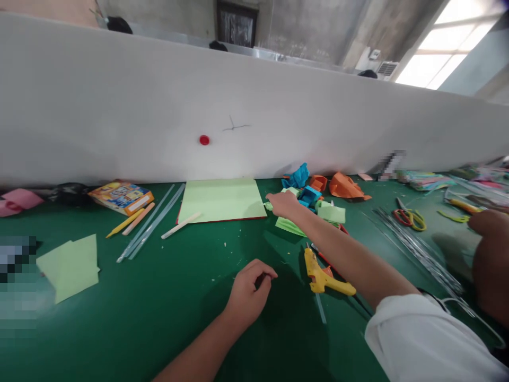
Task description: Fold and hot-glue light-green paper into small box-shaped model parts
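My right hand reaches forward to the heap of folded papers, its fingers bent down over a small pale green paper piece at the heap's left side. Closer to me, my left hand hovers over the green table, loosely curled, with a gap between thumb and forefinger and nothing in it. A pale green sheet with a red edge lies against the white partition, a whitish stick across its front corner. Beneath my right forearm rests a yellow glue gun, a clear glue stick beside it.
Blue paper and orange paper lie crumpled by the partition. Rightward are scissors, a wire bundle and another person's arm. Leftward are green sheets, glue sticks and a colourful box.
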`<state>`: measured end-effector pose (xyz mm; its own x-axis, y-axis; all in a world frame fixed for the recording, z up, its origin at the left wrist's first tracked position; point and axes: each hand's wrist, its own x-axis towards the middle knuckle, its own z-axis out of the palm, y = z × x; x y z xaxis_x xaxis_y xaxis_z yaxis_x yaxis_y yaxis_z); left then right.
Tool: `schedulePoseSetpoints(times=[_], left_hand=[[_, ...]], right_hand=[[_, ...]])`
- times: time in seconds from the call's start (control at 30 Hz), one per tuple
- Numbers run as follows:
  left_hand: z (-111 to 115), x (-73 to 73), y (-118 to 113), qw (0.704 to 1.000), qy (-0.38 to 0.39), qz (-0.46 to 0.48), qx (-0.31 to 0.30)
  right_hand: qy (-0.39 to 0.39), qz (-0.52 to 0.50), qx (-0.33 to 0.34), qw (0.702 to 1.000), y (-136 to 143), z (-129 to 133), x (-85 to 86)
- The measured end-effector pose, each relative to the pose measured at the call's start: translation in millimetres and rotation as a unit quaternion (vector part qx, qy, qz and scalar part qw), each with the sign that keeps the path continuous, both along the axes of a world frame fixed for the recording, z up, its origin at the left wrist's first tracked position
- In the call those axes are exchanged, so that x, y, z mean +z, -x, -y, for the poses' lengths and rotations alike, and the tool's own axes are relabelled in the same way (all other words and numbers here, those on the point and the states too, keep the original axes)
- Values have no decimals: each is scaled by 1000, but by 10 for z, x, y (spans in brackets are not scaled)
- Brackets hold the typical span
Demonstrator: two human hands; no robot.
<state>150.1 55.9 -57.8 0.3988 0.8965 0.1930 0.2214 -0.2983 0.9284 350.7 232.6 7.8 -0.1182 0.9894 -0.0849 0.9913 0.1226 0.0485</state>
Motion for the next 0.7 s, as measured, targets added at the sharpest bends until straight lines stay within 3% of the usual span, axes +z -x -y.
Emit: schedulePoseSetpoints(times=[0.2, 0.4, 0.57, 0.7], left_hand=[[9, 0, 14, 1000, 8, 10, -9], [-6, -15, 15, 1000, 7, 26, -15], [-8, -51, -1, 999, 22, 41, 16], [-14, -66, -5, 996, 26, 59, 60]], right_hand=[[-12, -67, -3, 998, 35, 88, 115], [-90, -252, 10, 963, -22, 732, 206], [-87, -386, 7, 918, 79, 1460, 0], [-56, -438, 0, 897, 100, 1767, -156]])
